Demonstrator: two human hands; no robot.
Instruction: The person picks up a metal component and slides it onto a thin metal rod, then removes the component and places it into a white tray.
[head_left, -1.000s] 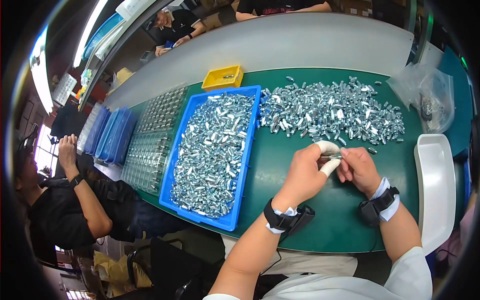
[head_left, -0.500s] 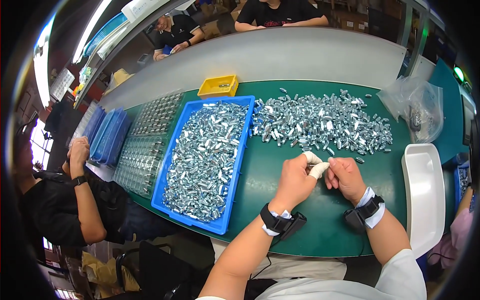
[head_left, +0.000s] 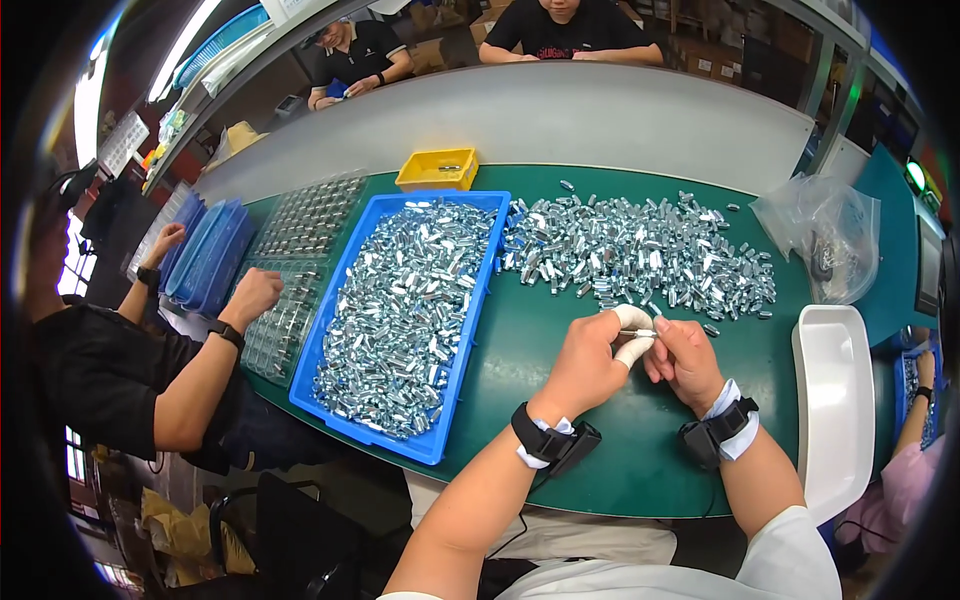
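Observation:
Over the green tabletop, my left hand (head_left: pixel 585 360) has whitish covers on its thumb and forefinger. Those two fingertips pinch a small silvery metal part (head_left: pixel 640 333). My right hand (head_left: pixel 688 362) meets it from the other side, thumb and forefinger closed at the part's right end, its other fingers curled. Just beyond both hands spreads a loose pile of small shiny metal parts (head_left: pixel 640 245). To the left, a blue tray (head_left: pixel 463 385) is filled with similar parts.
A white tray (head_left: pixel 836 400) stands at the right edge, with a clear plastic bag (head_left: pixel 825 240) behind it. A yellow bin (head_left: pixel 437 170) sits beyond the blue tray. Clear compartment trays (head_left: pixel 305 225) lie left, where a co-worker's hand (head_left: pixel 258 290) reaches. A grey partition (head_left: pixel 600 110) closes the back.
My left thumb and forefinger have spread a little, and the metal part now shows between them. The co-worker at left has lowered a hand onto the clear trays.

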